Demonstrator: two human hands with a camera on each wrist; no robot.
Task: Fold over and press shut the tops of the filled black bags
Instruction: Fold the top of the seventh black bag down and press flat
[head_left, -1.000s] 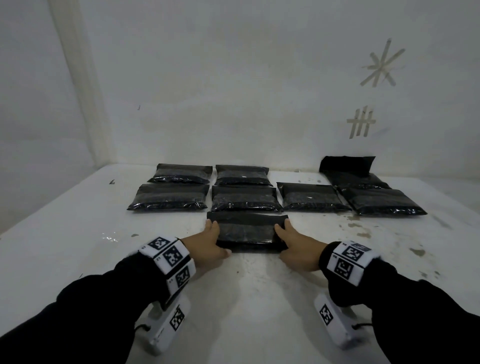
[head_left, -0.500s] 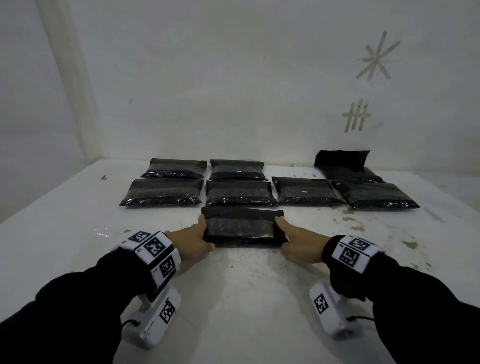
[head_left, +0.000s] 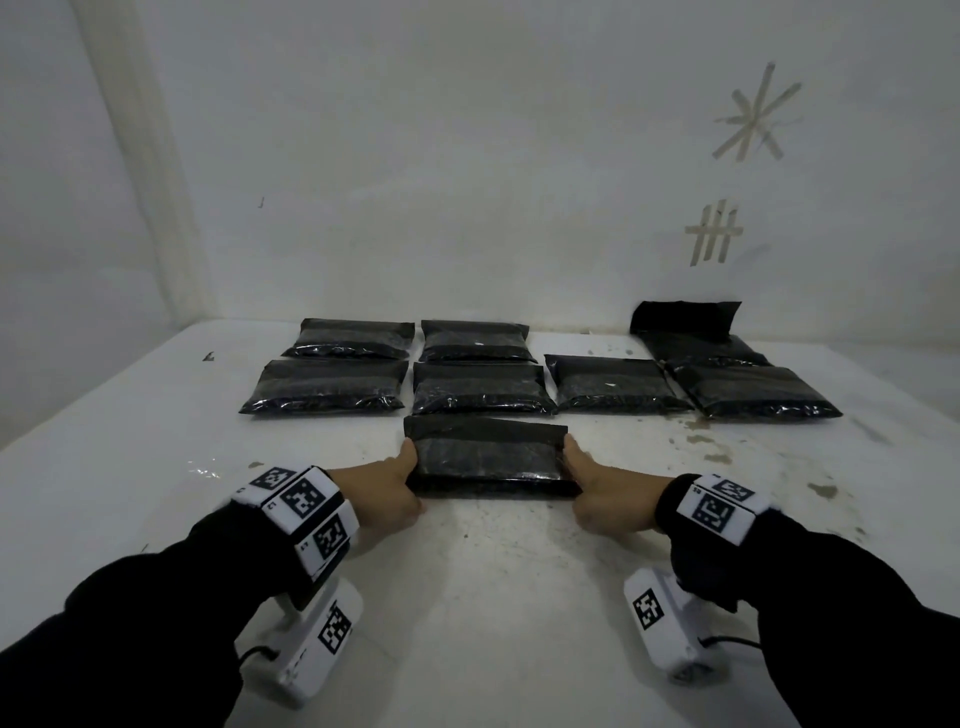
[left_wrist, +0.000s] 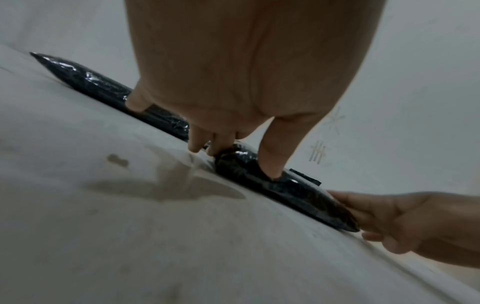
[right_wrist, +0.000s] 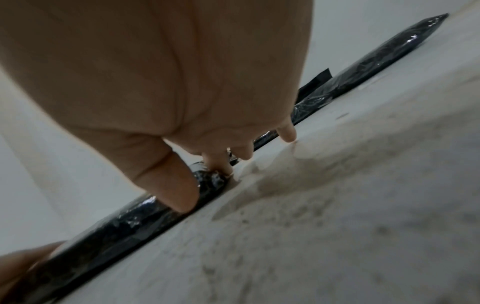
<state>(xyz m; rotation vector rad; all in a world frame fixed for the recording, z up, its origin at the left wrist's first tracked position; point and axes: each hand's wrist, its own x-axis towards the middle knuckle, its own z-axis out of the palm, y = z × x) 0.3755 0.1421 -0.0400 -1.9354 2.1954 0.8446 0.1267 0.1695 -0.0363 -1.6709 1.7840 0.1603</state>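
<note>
While both hands (head_left: 387, 486) (head_left: 602, 491) pinch its ends, the glossy black bag (head_left: 488, 460) lies flat, top folded

I can read no words, brands or numbers anywhere. On the white band round my left wrist (head_left: 301, 512), just behind my left hand (head_left: 387, 483), sit square black-and-white coded markers; the same kind sit on the white band round my right wrist (head_left: 719, 512) and on the two white camera boxes under my forearms (head_left: 322, 639). Far beyond my right hand (head_left: 605, 493), the white wall carries two beige tape signs: an asterisk-shaped star (head_left: 756, 117) and, below it, a crossed-bars grid (head_left: 714, 234).
</note>
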